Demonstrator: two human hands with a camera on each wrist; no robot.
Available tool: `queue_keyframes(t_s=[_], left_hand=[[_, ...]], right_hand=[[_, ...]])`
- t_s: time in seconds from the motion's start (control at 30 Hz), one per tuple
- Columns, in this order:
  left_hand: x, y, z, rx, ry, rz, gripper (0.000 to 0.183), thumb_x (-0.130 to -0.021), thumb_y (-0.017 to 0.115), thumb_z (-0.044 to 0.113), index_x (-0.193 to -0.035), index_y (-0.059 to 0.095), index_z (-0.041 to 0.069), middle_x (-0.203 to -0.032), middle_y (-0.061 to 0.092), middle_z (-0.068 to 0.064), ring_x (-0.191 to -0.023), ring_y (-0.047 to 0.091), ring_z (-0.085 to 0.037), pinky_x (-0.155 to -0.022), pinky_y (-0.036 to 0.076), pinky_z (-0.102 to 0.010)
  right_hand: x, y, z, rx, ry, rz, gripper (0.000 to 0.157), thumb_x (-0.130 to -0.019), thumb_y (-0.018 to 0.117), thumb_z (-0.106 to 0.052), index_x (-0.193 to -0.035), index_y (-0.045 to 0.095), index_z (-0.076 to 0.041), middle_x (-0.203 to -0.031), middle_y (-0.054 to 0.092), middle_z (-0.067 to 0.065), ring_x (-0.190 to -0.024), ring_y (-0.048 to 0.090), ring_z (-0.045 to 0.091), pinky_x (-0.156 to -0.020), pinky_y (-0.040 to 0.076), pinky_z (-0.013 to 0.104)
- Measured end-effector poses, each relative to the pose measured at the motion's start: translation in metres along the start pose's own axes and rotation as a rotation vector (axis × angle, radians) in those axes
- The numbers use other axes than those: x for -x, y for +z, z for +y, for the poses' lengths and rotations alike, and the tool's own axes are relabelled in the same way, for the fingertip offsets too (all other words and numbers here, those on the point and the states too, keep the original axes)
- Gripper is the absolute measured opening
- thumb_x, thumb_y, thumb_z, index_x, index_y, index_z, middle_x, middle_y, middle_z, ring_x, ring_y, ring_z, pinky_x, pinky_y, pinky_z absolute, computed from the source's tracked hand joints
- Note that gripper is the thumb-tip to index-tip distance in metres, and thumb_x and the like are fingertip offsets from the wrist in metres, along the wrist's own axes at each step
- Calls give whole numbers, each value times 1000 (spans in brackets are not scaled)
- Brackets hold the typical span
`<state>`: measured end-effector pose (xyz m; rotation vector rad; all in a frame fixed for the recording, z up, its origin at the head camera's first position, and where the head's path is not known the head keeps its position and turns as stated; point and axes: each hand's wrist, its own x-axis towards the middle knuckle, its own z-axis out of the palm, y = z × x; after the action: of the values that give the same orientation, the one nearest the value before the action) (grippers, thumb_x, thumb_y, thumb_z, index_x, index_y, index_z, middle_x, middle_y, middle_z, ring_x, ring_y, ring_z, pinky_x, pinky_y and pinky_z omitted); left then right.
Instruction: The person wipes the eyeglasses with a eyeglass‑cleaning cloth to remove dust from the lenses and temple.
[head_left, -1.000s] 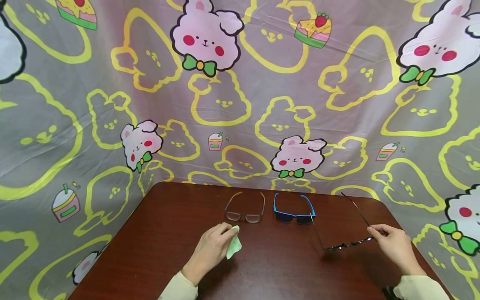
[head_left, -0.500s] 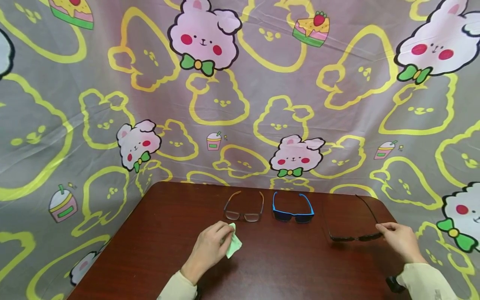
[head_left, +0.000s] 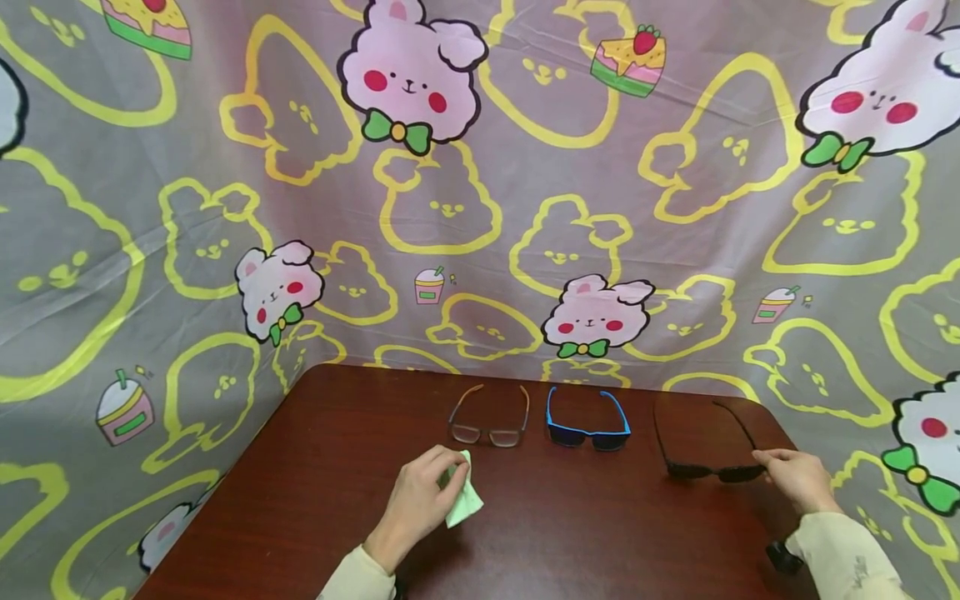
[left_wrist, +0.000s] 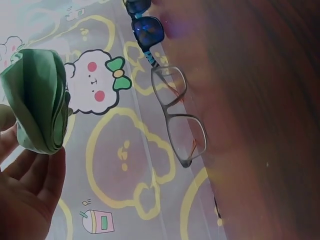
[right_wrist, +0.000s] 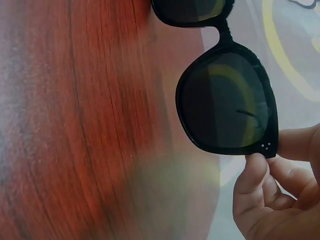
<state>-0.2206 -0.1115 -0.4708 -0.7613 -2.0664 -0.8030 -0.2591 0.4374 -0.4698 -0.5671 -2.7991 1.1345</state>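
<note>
In my left hand [head_left: 420, 492] a folded pale green cloth [head_left: 467, 500] is pinched between thumb and fingers, above the table. The left wrist view shows the cloth's [left_wrist: 40, 100] layered folds up close. My right hand [head_left: 798, 479] holds black sunglasses [head_left: 708, 472] by the outer corner of the frame, where lens rim and temple meet. Their temples point away from me, unfolded. In the right wrist view, thumb and fingers pinch the corner beside small silver dots on the dark-lensed sunglasses [right_wrist: 225, 100].
Clear-lensed glasses [head_left: 487, 435] with brownish temples lie unfolded near the table's back. Just right of them sit blue-framed sunglasses [head_left: 588, 433] with dark lenses. The brown table [head_left: 360, 417] ends at a patterned cloth curtain [head_left: 465, 192] behind and at both sides.
My right hand has moved the black sunglasses rightward and turned them, so their lenses face me more squarely beside the blue pair. The left hand stays nearly in place; its cloth shifts slightly.
</note>
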Motion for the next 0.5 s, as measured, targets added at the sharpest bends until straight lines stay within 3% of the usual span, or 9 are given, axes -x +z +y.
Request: queue_keyframes(t_s=[0.23,0.33,0.5], left_hand=[[0,1,3,77,-125,2,11,-80,71,7,-82,68,17,-80,60,14,-62,51,-3,-56,38,-11],[-1,1,4,91,-161,-1,15,-77,72,3,-82,68,17,-79,60,16,-63,50,-2,-56,38,-12],[-3,1,8,152,-290,-64,18,-80,68,2,-83,69,20,-82,61,17,-66,52,-3,-57,42,-16]], right_hand=[[-10,4,5,-55,40,-38,48,-91,55,-32,-116,60,9,-77,62,6,-83,51,28,-56,37,35],[-13,5,8,-75,61,-51,50,-90,55,-35,-114,60,8,-76,61,6,-78,50,27,-54,38,35],[-18,6,11,-121,70,-64,50,-92,51,-32,-118,57,10,-74,59,4,-66,49,22,-50,38,35]])
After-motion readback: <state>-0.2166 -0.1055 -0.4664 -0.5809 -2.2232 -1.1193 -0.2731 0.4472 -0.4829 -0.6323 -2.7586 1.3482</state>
